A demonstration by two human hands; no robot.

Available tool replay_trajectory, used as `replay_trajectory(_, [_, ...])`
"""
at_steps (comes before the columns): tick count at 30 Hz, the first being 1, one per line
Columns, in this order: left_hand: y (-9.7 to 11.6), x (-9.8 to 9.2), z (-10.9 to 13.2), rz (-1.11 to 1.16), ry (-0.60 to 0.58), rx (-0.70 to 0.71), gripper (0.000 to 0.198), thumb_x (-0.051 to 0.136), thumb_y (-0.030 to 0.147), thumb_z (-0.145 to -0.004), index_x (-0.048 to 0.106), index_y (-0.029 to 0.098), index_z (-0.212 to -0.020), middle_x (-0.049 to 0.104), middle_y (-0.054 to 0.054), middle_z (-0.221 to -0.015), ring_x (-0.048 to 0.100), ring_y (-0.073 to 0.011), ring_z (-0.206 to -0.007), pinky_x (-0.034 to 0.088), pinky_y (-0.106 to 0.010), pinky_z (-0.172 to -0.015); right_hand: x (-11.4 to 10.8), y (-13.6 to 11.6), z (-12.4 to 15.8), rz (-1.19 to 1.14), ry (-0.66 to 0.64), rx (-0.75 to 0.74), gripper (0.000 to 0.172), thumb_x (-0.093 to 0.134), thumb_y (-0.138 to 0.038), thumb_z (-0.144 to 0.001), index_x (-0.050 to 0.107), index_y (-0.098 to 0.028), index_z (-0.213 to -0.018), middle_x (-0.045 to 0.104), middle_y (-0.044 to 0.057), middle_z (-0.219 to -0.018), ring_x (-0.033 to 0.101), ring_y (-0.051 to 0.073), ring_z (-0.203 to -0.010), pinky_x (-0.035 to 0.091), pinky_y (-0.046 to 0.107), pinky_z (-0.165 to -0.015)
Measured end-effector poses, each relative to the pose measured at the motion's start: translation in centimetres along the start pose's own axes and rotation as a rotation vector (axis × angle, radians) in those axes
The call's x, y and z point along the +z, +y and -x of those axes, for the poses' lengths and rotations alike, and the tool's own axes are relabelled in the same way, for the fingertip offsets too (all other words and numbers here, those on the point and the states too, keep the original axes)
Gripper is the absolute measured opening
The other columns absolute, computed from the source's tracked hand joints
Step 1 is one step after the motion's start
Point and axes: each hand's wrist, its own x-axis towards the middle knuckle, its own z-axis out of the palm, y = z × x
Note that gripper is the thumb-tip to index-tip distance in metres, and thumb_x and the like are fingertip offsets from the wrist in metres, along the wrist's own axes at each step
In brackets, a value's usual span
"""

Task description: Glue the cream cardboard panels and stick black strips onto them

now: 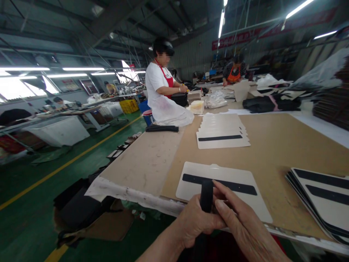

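A folded black strip (pixel 206 196) stands up between my two hands at the table's front edge. My left hand (pixel 194 221) is closed around it, the thumb pointing right. My right hand (pixel 241 220) is on the strip's right side, fingertips pressed against it and thumb bent in. Part of the strip below the hands is hard to make out. Just beyond my hands lies a pale panel (pixel 233 175) with rounded corners and one dark band (pixel 244 188) across it. My hands cover part of its near side.
Fanned pale panels (pixel 222 125) lie farther back. A pile of two-banded panels (pixel 327 207) is at right. Black strips (pixel 162 128) lie at the table's left edge. A box of black pieces (pixel 81 207) sits on the floor. A co-worker (pixel 160 80) stands beyond the table's left side.
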Motion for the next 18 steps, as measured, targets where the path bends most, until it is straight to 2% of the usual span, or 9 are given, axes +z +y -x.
replay_trajectory(4, [-0.3, 0.4, -0.4, 0.053, 0.036, 0.010, 0.047, 0.087, 0.036, -0.062, 0.069, 0.014, -0.101, 0.049, 0.004, -0.070, 0.028, -0.0025, -0.051, 0.014, -0.021, -0.044, -0.1, 0.5, 0.4, 0.058, 0.082, -0.068, 0.045, 0.044, -0.049, -0.098, 0.057, -0.026, -0.134, 0.065, 0.009, -0.128, 0.064, 0.022, -0.114, 0.054, 0.034, -0.097])
replay_trajectory(11, [0.0, 1.4, -0.9, 0.154, 0.113, 0.000, 0.033, 0.082, 0.026, -0.057, 0.065, 0.014, -0.083, 0.037, 0.010, -0.052, 0.022, -0.0022, -0.043, 0.011, -0.023, -0.043, -0.3, 0.5, 0.7, 0.182, 0.233, -0.253, 0.036, 0.053, -0.037, -0.095, 0.061, -0.026, -0.128, 0.067, 0.006, -0.124, 0.065, 0.020, -0.109, 0.054, 0.029, -0.093])
replay_trajectory(15, [-0.3, 1.7, -0.9, 0.159, 0.125, -0.008, 0.031, 0.082, 0.027, -0.058, 0.062, 0.015, -0.080, 0.034, 0.011, -0.049, 0.021, -0.0026, -0.041, 0.012, -0.023, -0.042, -0.7, 0.2, 0.5, 0.035, 0.305, -0.258, 0.019, 0.061, -0.036, -0.090, 0.069, -0.026, -0.104, 0.070, 0.004, -0.108, 0.065, 0.019, -0.100, 0.054, 0.025, -0.087])
replay_trajectory(16, [-0.3, 1.8, -1.0, 0.149, 0.125, -0.016, 0.033, 0.083, 0.029, -0.059, 0.062, 0.016, -0.081, 0.034, 0.011, -0.048, 0.022, -0.0029, -0.041, 0.012, -0.023, -0.041, -0.9, 0.1, 0.4, -0.039, 0.294, -0.224, 0.015, 0.063, -0.037, -0.089, 0.069, -0.025, -0.095, 0.070, 0.003, -0.101, 0.066, 0.018, -0.095, 0.054, 0.024, -0.083])
replay_trajectory(18, [-0.4, 1.8, -1.0, 0.125, 0.127, -0.025, 0.034, 0.084, 0.033, -0.059, 0.061, 0.016, -0.077, 0.035, 0.010, -0.046, 0.024, -0.0031, -0.039, 0.014, -0.022, -0.040, -1.1, 0.1, 0.1, -0.219, 0.252, -0.114, 0.018, 0.066, -0.041, -0.087, 0.067, -0.024, -0.082, 0.068, 0.002, -0.088, 0.065, 0.016, -0.082, 0.053, 0.021, -0.070])
